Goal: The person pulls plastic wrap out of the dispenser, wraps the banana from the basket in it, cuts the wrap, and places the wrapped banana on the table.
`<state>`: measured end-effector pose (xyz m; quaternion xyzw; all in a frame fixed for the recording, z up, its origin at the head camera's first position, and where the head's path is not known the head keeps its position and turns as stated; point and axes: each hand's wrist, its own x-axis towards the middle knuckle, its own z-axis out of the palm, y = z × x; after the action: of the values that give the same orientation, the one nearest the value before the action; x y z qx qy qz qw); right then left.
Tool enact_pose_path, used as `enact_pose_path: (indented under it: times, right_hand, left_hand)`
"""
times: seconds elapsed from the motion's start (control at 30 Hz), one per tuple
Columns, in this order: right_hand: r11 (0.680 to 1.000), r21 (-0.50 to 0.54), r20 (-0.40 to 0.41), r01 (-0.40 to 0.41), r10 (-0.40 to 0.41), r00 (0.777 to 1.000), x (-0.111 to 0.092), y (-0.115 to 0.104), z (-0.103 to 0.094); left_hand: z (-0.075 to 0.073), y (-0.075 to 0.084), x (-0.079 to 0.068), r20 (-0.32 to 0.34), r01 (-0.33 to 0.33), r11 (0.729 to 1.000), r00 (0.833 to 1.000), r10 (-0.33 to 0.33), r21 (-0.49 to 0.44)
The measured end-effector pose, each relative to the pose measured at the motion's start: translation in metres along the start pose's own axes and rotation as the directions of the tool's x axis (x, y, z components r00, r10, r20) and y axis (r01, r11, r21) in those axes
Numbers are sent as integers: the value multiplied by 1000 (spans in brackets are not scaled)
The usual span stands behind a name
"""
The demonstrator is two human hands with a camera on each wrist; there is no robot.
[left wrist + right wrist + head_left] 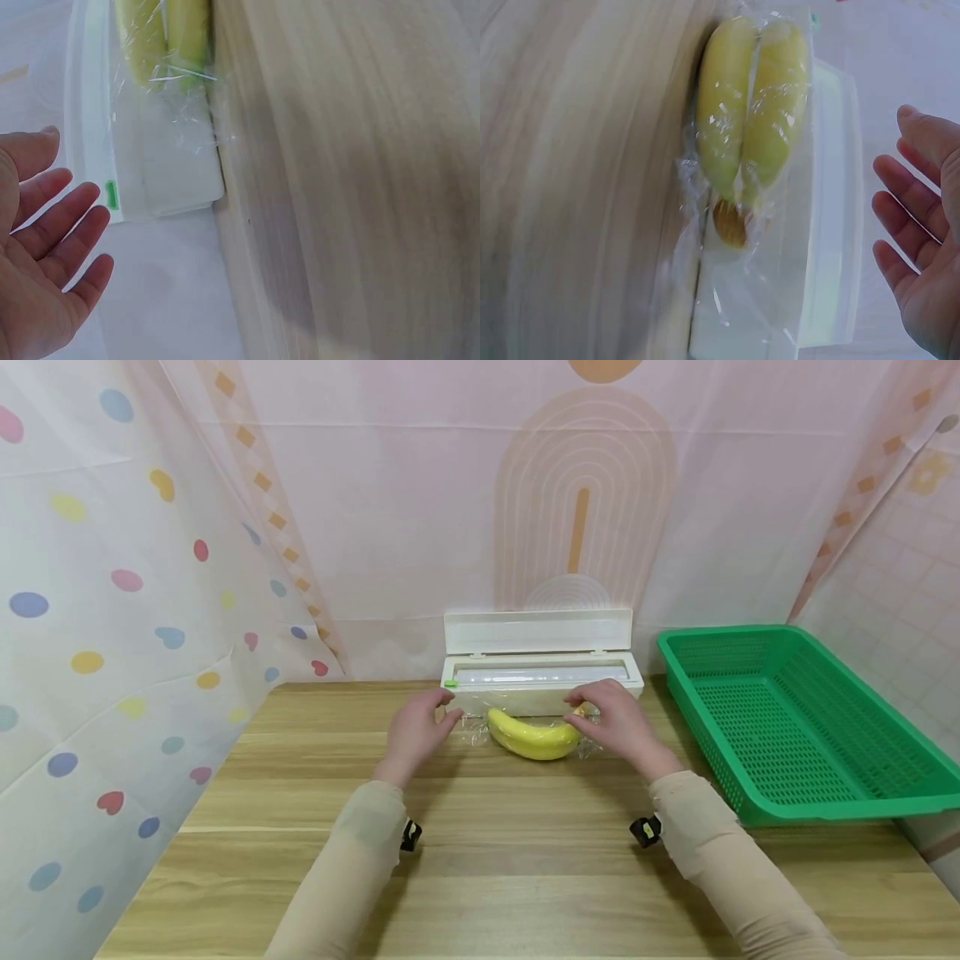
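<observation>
A yellow banana lies on the table under clear plastic wrap, crinkled at both ends. In the right wrist view, two banana lengths show side by side, with a brown stem end. Just behind is a long white wrap dispenser, its lid raised and a roll inside. My left hand hovers near the dispenser's left end, by a green tab, fingers relaxed and holding nothing. Over the stem end, my right hand has loosely bent fingers and an empty palm.
A green perforated basket stands at the right of the wooden table. Patterned cloth hangs behind the dispenser and along the left side. Each wrist carries a small black camera.
</observation>
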<state>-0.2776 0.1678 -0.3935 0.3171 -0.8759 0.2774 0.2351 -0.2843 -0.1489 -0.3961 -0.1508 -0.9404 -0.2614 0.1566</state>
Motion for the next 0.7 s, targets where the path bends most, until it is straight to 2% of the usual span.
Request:
enact_pose_path:
  times: [0.43,0.57,0.7]
  right_hand:
    - [998,44,-90,45,-41,995,13,-15,9]
    - [998,69,-121,16,-8,993,16,-20,13]
    - [995,96,-121,-36,47,992,17,-26,17]
  left_hand:
    - [-7,-3,1,-82,83,993,992,-91,-87]
    - [-4,-2,3,-101,115,986,987,-127,-121]
    - [-1,-2,5,-112,174,967,974,-197,-188]
